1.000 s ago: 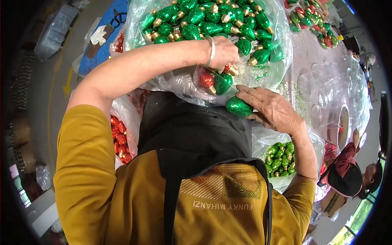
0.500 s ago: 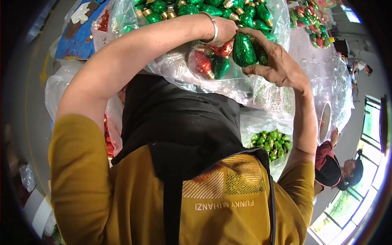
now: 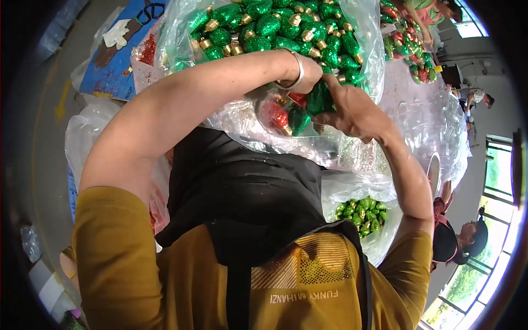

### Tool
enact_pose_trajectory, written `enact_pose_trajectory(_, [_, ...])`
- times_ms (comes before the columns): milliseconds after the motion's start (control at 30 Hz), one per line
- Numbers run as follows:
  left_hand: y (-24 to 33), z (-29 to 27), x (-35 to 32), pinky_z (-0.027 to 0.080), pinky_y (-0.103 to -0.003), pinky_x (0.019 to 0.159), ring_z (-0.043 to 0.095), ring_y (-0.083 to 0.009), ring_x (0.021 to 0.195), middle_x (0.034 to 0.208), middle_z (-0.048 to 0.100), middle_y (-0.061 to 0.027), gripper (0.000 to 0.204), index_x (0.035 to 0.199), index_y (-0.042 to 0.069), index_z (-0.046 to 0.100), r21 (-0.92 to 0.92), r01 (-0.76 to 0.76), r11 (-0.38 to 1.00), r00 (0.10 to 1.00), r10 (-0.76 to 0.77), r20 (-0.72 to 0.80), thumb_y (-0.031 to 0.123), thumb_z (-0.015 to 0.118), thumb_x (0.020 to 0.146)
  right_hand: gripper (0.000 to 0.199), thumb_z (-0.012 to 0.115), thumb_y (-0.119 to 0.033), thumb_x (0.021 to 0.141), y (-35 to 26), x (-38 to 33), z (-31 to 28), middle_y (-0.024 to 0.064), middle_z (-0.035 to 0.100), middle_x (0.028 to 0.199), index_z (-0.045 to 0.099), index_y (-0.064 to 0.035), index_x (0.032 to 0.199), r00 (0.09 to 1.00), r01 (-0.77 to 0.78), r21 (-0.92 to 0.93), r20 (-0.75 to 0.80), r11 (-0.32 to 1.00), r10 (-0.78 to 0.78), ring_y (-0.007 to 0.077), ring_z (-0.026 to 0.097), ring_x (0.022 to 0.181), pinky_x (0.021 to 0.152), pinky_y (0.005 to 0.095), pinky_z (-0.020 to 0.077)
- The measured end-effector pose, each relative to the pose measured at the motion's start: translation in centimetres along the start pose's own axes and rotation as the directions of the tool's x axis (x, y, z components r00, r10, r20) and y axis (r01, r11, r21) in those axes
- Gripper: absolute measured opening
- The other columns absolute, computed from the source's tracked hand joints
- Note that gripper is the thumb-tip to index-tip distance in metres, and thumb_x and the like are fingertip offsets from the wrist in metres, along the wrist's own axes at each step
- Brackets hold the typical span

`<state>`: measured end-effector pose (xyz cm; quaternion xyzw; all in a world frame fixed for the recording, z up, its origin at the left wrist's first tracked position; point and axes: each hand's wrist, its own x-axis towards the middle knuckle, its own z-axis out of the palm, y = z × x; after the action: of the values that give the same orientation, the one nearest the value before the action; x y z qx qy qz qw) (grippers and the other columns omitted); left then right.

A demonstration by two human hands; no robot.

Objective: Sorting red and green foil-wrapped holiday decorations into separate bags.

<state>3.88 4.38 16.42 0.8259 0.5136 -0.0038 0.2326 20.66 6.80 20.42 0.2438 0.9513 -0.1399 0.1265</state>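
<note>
My left hand (image 3: 309,75), with a pale band at its wrist, is curled at the upper edge of a clear plastic package (image 3: 266,114); its fingertips are hidden. Inside the package are a red glitter bulb ornament (image 3: 279,117) and a green one (image 3: 298,121), both with gold caps. My right hand (image 3: 352,110) has its fingers and thumb round a large dark-green bulb ornament (image 3: 320,99) at the package's right side. Just beyond both hands, a big clear plastic bag (image 3: 373,66) is full of green glitter bulbs (image 3: 268,25) with gold caps.
Below my right forearm sits a bag of smaller green bulbs (image 3: 363,214). Scissors (image 3: 151,11) lie at the far left near a blue surface (image 3: 118,77). Red and green bulbs (image 3: 404,44) are heaped at the far right by another person. A co-worker (image 3: 459,239) is at the right.
Both hands and the package sit lower in the view, and more of the green bulbs shows beyond them. My right hand has closed in round the large green bulb, nearer my left hand.
</note>
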Motion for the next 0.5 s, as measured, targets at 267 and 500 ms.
enact_pose_trajectory(267, [-0.5,2.6,-5.7,0.046,-0.039,0.076,0.057,-0.0333,0.085,0.088,0.056,-0.0154,0.018,0.093,-0.004,0.058,0.050,-0.025,0.998,0.660,0.054,-0.749,-0.001,0.052,0.076,0.068,0.072,-0.030,0.077,-0.5,3.1,-1.4,0.0251,0.060,0.081,0.035,0.0116,0.116,0.988,0.054,-0.185,0.152,0.981,-0.026,0.0415,0.059,0.082,0.070,0.0437,0.0484])
enact_pose_trajectory(500, [-2.0,6.3,-5.7,0.046,-0.037,0.075,0.057,-0.0319,0.085,0.093,0.056,-0.0149,0.020,0.099,-0.004,0.059,-0.334,-0.101,0.937,0.594,-0.212,-0.776,0.002,0.049,0.082,0.064,0.072,-0.022,0.075,-1.3,3.8,-1.3,0.0191,0.062,0.086,0.038,-0.0016,0.125,0.891,0.432,-0.151,0.221,0.889,-0.396,0.0359,0.062,0.086,0.072,0.0414,0.0488])
